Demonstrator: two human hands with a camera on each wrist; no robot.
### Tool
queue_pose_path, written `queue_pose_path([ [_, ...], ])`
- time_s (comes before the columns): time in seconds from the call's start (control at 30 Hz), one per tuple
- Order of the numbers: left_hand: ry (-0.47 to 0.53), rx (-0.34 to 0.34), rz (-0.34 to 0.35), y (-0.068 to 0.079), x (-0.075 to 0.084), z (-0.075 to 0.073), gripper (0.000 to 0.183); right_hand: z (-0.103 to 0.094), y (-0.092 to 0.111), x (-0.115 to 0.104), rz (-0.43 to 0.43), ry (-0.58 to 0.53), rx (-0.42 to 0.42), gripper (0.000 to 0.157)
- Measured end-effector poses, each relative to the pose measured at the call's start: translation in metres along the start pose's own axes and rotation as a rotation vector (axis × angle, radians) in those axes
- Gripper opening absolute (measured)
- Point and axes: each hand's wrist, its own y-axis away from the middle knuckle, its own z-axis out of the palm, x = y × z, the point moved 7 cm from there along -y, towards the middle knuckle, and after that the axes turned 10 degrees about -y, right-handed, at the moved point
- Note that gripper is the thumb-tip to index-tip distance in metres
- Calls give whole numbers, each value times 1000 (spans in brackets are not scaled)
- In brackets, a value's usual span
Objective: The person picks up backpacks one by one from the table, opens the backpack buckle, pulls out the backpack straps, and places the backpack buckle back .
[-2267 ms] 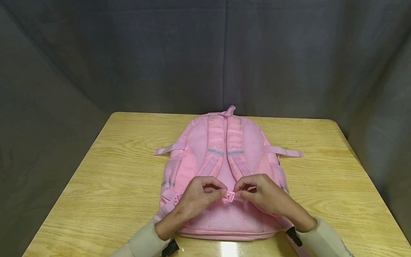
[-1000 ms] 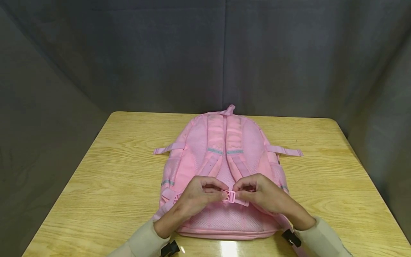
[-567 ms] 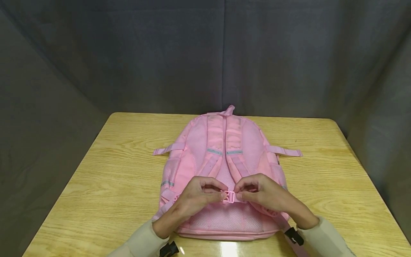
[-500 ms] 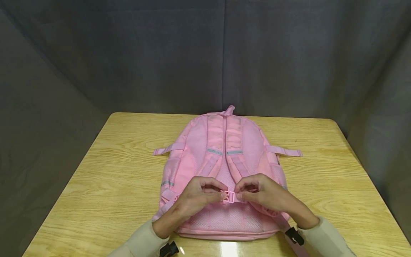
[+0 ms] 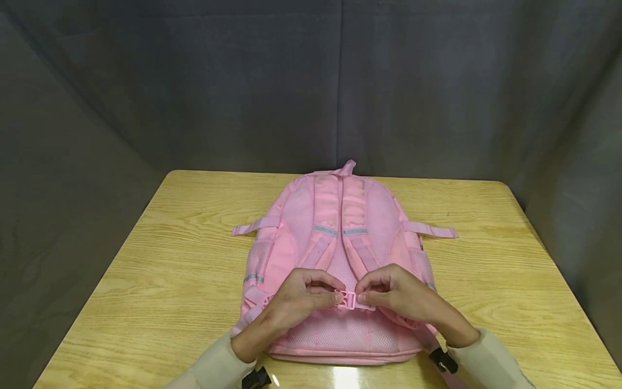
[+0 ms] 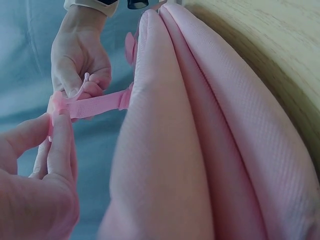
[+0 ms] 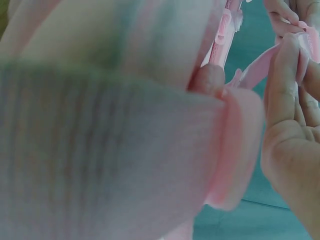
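A pink backpack (image 5: 340, 336) lies with its shoulder straps facing up. Over its lower back panel, my left hand (image 5: 300, 300) pinches a pink plastic buckle (image 5: 349, 300) between thumb and fingers. Just to the right, my right hand (image 5: 402, 296) pinches the strap next to the buckle, and a short end of webbing (image 5: 367, 307) shows below its thumb. In the left wrist view the pink strap (image 6: 97, 104) runs from the bag to the buckle, held off the bag. The right wrist view shows the strap (image 7: 260, 67) reaching my right fingers; fingertips partly hide the buckle.
The backpack rests on a wooden table (image 5: 160, 270) with dark grey curtains (image 5: 243, 81) behind and at the sides. Side straps (image 5: 437, 230) stick out left and right of the bag. Another pink strap (image 5: 427, 337) passes under my right wrist toward the front edge.
Both hands stay in nearly the same place. More of the buckle shows between them than at first, and the webbing end by the right thumb has shifted in and out of sight.
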Motion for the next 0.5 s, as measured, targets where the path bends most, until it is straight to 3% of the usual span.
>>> queue_pose_path([
  [0.5, 16, -20, 3, 0, -1, 4, 25, 5, -1, 0, -35, -49, -31, 10],
])
